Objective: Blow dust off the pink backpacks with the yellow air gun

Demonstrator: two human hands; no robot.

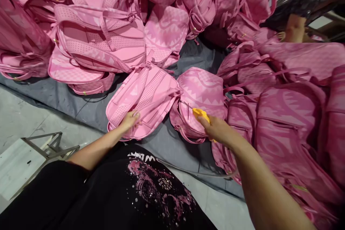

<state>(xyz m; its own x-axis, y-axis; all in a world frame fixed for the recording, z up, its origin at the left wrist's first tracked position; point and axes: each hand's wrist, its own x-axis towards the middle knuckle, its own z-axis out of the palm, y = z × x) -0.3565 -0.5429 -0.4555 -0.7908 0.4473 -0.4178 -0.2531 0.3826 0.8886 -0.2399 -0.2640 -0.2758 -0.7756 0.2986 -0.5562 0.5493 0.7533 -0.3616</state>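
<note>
A pink backpack [159, 82] lies with its padded back and straps up, in front of my body. My left hand [131, 120] has its fingers closed around a pink strap [153, 105] near the backpack's lower left part. The strap runs taut toward the right edge of the bag. In my right hand [215, 127] is a yellow-handled tool [201, 114] with a thin dark tip pointing left, toward the strap's far end. Under and beside the tool lies a second pink backpack [203, 86] with a jagged-tooth pattern.
Many pink backpacks [99, 39] are piled at the back and along the right [291, 115]. They rest on a dark grey sheet [91, 106] over a tiled floor. A small stool [21, 161] stands at the lower left. Another person's hand [295, 28] shows at the upper right.
</note>
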